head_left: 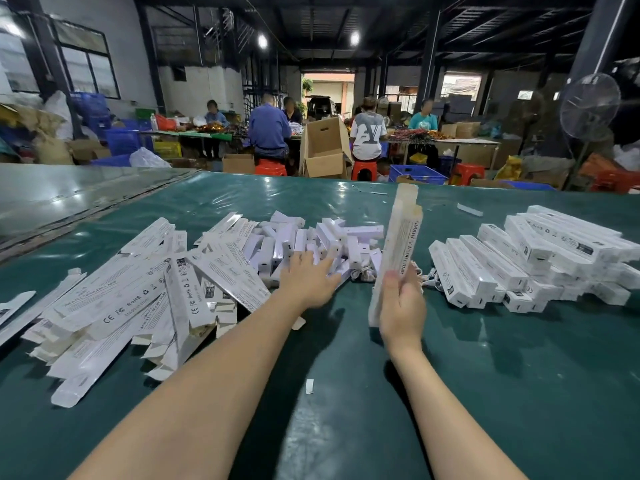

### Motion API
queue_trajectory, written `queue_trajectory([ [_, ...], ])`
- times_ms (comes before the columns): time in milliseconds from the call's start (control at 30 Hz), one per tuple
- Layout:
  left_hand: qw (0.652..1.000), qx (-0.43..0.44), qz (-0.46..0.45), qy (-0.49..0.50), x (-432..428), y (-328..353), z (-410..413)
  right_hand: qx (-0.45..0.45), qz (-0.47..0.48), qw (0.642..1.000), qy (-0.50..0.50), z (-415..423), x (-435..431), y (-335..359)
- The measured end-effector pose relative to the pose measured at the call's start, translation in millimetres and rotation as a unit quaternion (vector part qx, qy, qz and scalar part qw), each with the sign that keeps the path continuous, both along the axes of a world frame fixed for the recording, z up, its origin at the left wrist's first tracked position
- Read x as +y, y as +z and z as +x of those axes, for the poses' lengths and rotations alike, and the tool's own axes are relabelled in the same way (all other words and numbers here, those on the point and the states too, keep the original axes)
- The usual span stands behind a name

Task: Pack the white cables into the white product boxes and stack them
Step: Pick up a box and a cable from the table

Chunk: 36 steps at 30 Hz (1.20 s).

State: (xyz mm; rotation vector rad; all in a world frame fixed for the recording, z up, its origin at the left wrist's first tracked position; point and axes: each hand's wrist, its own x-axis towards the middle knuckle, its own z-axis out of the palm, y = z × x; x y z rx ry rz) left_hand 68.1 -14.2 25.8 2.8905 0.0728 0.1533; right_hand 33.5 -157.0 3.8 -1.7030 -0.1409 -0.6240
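Note:
My right hand (403, 306) grips the lower part of a long white product box (396, 251), held nearly upright with its open top flaps pointing up. My left hand (308, 277) reaches forward with fingers spread, its fingertips touching the heap of white cable units (325, 240) in the middle of the green table. A few loose white cable ends (363, 273) lie between the two hands. A pile of empty flattened white boxes (138, 292) lies to the left. Packed white boxes (540, 258) are stacked in layers on the right.
The green table surface (346, 393) shows between my forearms, with a small white paper scrap (309, 386) on it. Other scraps (469, 209) lie near the far edge. Beyond the table, several people sit at benches among cardboard cartons (323, 147), crates and a fan (588, 107).

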Motion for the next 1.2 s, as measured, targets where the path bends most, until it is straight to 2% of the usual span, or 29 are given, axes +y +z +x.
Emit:
queue_trajectory([
  [67, 0.999, 0.012, -0.039, 0.036, 0.2, -3.5, 5.3, 0.020, -0.020, 0.999, 0.022, 3.4, -0.2, -0.5],
  [167, 0.989, -0.062, -0.111, 0.078, -3.3, -3.4, 5.6, 0.112, 0.020, 0.986, 0.121, 8.2, 0.2, -3.0],
  [267, 0.981, -0.117, -0.127, 0.090, -0.2, -0.8, 0.3, 0.222, 0.193, 0.919, 0.262, 6.6, -0.6, 2.1],
  [333, 0.972, -0.144, -0.148, 0.110, 5.1, -2.4, -3.8, 0.236, 0.236, 0.894, 0.298, 6.3, -2.2, 6.4],
  [400, 0.932, -0.185, -0.266, 0.162, 7.3, -4.9, -10.4, 0.239, 0.248, 0.882, 0.321, 5.5, -2.4, 7.3],
  [433, 0.883, -0.200, -0.374, 0.201, 7.0, -4.1, -14.5, 0.249, 0.248, 0.878, 0.324, 5.0, -1.1, 7.5],
  [467, 0.805, -0.203, -0.507, 0.233, 6.4, -2.2, -19.1, 0.263, 0.239, 0.878, 0.322, 5.2, 0.4, 6.9],
  [533, 0.587, -0.168, -0.761, 0.222, 9.2, 1.7, -33.3, 0.293, 0.207, 0.873, 0.330, 2.7, 4.8, 5.2],
  [567, 0.489, -0.134, -0.842, 0.182, 12.6, 2.1, -42.0, 0.307, 0.196, 0.866, 0.343, 1.2, 7.5, 5.0],
  [600, 0.409, -0.107, -0.896, 0.132, 16.9, 0.9, -51.0, 0.318, 0.187, 0.856, 0.361, -0.4, 10.1, 4.2],
  [633, 0.352, -0.093, -0.927, 0.087, 21.1, -1.3, -58.5, 0.327, 0.176, 0.848, 0.378, -2.3, 12.0, 3.9],
  [667, 0.329, -0.088, -0.939, 0.052, 25.3, -4.1, -63.8, 0.330, 0.164, 0.841, 0.395, -4.0, 13.1, 4.2],
  [733, 0.346, -0.104, -0.932, 0.021, 33.6, -7.4, -67.3, 0.328, 0.152, 0.831, 0.422, -6.6, 12.0, 5.8],
  [800, 0.383, -0.148, -0.912, -0.002, 40.3, -4.7, -66.4, 0.329, 0.132, 0.828, 0.434, -7.1, 9.8, 7.1],
  [833, 0.417, -0.172, -0.893, -0.013, 42.8, -2.7, -65.1, 0.331, 0.110, 0.832, 0.432, -7.6, 9.2, 7.3],
  [933, 0.579, -0.227, -0.781, -0.048, 40.3, -2.3, -62.1, 0.318, 0.021, 0.850, 0.420, -7.8, 11.0, 7.3],
  [967, 0.617, -0.239, -0.748, -0.050, 38.1, -4.1, -61.5, 0.312, 0.001, 0.853, 0.418, -7.9, 11.7, 7.4],
  [1133, 0.696, -0.279, -0.661, 0.007, 38.7, -7.7, -58.4, 0.288, -0.061, 0.854, 0.429, -9.1, 10.0, 8.9],
  [1200, 0.703, -0.270, -0.657, 0.020, 40.8, -9.8, -58.0, 0.283, -0.058, 0.857, 0.426, -9.0, 9.4, 8.7],
])
